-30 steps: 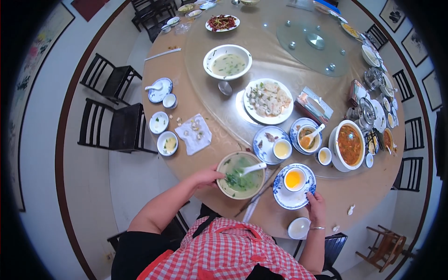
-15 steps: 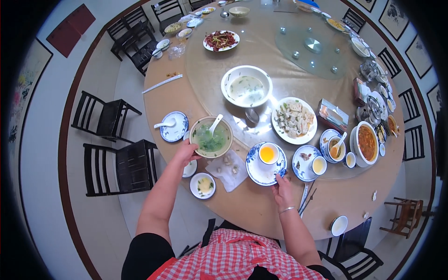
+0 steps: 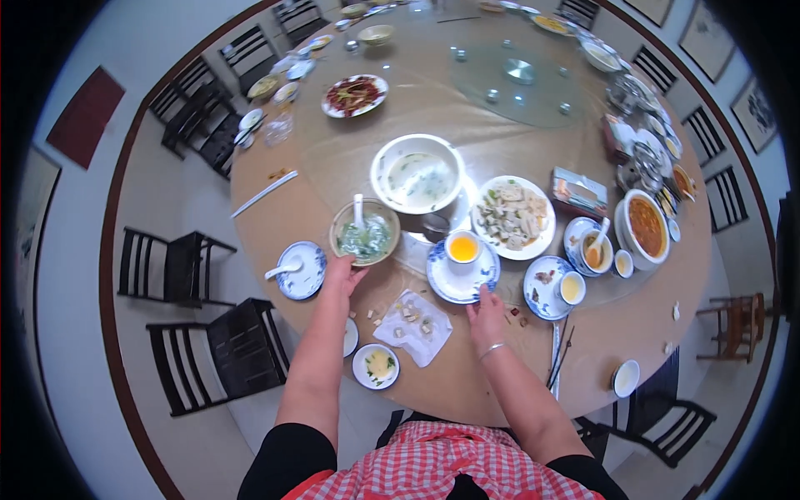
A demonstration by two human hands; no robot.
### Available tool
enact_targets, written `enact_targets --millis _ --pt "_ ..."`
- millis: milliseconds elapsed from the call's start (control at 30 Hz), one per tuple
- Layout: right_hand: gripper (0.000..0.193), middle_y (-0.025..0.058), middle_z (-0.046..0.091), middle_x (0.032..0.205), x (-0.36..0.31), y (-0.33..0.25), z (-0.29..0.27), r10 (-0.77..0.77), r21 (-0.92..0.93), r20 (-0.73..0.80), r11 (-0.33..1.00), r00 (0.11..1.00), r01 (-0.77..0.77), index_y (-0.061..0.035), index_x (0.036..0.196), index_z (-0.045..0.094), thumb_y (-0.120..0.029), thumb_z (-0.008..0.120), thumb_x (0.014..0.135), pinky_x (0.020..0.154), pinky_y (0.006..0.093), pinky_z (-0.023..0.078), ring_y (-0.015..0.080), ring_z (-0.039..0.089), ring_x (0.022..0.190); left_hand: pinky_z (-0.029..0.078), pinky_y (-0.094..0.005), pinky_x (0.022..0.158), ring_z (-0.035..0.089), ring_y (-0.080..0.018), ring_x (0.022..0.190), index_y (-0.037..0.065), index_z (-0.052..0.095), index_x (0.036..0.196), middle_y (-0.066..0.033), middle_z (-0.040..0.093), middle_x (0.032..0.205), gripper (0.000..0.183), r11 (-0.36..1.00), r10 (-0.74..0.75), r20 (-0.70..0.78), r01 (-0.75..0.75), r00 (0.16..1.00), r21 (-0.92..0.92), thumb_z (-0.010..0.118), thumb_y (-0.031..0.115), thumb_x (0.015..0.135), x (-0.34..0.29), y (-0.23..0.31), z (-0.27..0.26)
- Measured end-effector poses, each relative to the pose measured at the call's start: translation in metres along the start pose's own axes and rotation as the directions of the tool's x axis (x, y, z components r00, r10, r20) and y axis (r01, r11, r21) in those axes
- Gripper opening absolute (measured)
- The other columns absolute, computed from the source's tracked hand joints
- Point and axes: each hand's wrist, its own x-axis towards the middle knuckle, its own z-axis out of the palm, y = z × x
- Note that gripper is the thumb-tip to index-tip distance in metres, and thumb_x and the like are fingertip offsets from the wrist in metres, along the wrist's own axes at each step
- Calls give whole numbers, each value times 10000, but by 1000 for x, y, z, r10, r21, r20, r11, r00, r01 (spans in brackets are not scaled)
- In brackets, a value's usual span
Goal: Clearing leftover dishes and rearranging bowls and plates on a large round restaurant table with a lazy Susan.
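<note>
My left hand (image 3: 345, 273) grips the near rim of a soup bowl (image 3: 379, 243) with green leaves in it and a white spoon (image 3: 358, 212) standing inside. In my right hand (image 3: 487, 314) is the near edge of a blue-and-white plate (image 3: 454, 287), which carries a small cup of orange liquid (image 3: 463, 247). Just beyond both hands sits a large white bowl of clear soup (image 3: 417, 171). A crumpled white napkin (image 3: 421, 346) with food scraps lies between my forearms. Beside it is a small bowl of leftovers (image 3: 376, 367).
A plate of pale sliced food (image 3: 512, 218), a tissue box (image 3: 579, 192) and a bowl of red soup (image 3: 646, 227) stand to the right. Another blue-and-white plate (image 3: 537, 293) with scraps is near my right hand. Dark chairs (image 3: 242, 346) ring the round table (image 3: 500, 375).
Both hands have moved farther in over the table, carrying the soup bowl and the blue-and-white plate toward the large white bowl. More scraps now show around the napkin.
</note>
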Motion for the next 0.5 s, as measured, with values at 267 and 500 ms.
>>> enact_targets --millis 267,500 --pt "418 53 486 1085 -27 -7 -23 183 -183 205 972 962 -146 -96 1170 396 -346 527 861 877 322 410 161 491 986 517 -393 795 568 -288 922 -27 448 1124 -184 536 1048 287 997 -28 11 28 1000 -76 431 12 840 58 17 -4" --pt "549 109 503 1069 -65 -50 -80 217 -558 256 829 942 -39 -19 1271 335 -315 540 856 767 268 474 155 547 909 525 -356 781 568 -272 901 2 450 1133 -170 539 1042 310 991 35 -62 -42 997 -124 422 201 897 75 30 3"
